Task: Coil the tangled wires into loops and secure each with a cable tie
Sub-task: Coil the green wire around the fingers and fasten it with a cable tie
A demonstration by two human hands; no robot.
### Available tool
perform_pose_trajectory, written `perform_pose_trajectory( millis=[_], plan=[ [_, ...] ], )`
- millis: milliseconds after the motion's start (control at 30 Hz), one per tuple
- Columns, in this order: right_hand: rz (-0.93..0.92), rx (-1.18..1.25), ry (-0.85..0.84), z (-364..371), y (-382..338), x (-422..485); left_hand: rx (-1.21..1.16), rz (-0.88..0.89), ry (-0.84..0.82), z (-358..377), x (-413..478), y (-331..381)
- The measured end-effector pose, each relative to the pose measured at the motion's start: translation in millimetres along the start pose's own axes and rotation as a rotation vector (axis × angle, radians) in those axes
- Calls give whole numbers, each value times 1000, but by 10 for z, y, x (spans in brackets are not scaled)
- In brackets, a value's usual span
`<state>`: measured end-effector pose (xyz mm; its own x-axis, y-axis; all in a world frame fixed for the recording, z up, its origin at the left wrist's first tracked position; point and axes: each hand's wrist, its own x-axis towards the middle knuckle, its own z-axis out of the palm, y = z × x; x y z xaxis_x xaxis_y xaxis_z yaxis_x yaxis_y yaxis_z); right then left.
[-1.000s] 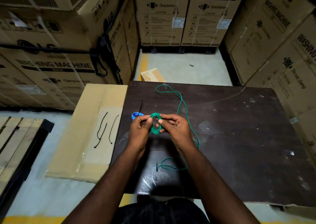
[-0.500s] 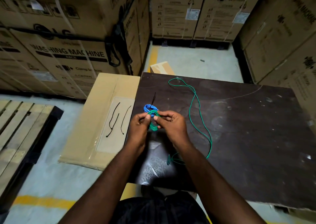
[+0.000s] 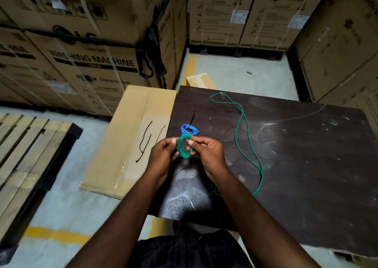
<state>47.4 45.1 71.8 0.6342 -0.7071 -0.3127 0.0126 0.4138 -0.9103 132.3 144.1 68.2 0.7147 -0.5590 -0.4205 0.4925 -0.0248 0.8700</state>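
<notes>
Green coil (image 3: pixel 184 155) wider, rounder than before

The person's left hand (image 3: pixel 163 155) and right hand (image 3: pixel 210 155) are both bare. The left forearm (image 3: pixel 126 210) and right forearm (image 3: pixel 251 216) are likewise bare along their whole visible length, down to the lower frame edge. A short-cut thumbnail shows on each hand. One item of clothing is recorded: a black garment (image 3: pixel 190 249) at bottom centre, of matte cloth with soft creases and folds. Whether it is a shirt or trousers cannot be determined. The frame cuts off its lower part.
</notes>
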Motion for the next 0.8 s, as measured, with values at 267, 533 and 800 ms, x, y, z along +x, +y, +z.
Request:
perform_pose_trajectory(
  millis=[267, 533, 800],
  plan=[
    [63, 18, 22, 99, 112, 57, 182, -18, 255, -587, 290, -256],
    [88, -37, 10, 164, 194, 160, 702, -34, 379, -988, 518, -407],
    [110, -86, 9, 280, 269, 222, 1012, 66, 196, -1041, 609, -456]
  ],
)
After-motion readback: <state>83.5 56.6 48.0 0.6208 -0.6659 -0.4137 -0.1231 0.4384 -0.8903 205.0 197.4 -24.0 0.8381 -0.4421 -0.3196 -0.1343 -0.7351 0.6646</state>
